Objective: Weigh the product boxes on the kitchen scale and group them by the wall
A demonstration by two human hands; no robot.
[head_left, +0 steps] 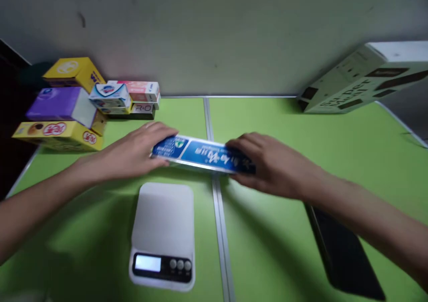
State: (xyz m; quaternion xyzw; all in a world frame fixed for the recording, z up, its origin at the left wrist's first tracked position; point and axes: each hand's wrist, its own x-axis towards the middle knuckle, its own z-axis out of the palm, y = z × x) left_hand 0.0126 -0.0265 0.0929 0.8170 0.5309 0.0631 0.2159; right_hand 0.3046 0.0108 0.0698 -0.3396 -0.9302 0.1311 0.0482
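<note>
A long blue toothpaste box (pixel 207 154) with white lettering is held level above the table, between my two hands. My left hand (pixel 143 148) grips its left end, thumb and fingers on opposite edges. At the right end, my right hand (pixel 267 164) is wrapped round the box and covers its corner. Nearer to me, below the box's left half, a white kitchen scale (pixel 163 222) lies on the green table; its display is lit, but no digits are readable. The scale's platform carries nothing.
Stacked boxes stand at the back left: a yellow box (pixel 72 72), a purple box (pixel 55 105), another yellow box (pixel 56 135) and several small cartons (pixel 110 96). A white box (pixel 351 83) leans at the back right. Under my right forearm lies a dark flat object (pixel 347 253). A metal strip (pixel 220 230) divides the tabletop.
</note>
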